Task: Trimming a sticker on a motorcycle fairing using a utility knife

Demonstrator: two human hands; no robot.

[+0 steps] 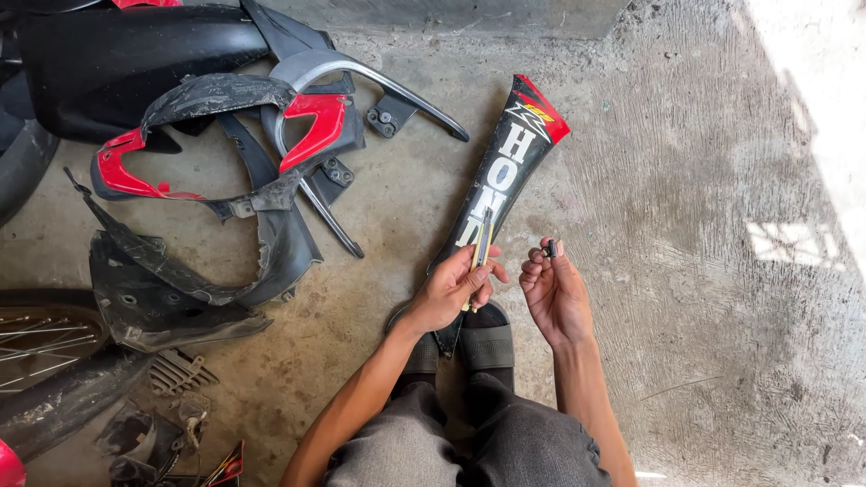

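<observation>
Left hand (451, 289) grips a yellow-handled screwdriver (481, 248) upright, fingers curled around the shaft, ready to use. Right hand (552, 290) pinches a small dark fastener (551, 248) at its fingertips, over the long black fairing panel (505, 171) on the concrete floor (686, 271).

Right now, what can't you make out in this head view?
- Small dark part pinched in the right hand: too small to identify.
- Screwdriver in the left hand: handle end hidden by the fingers.
- Long black-and-red panel: lower end hidden behind the left hand.
- Spoked wheel: cut off by the left edge.
</observation>
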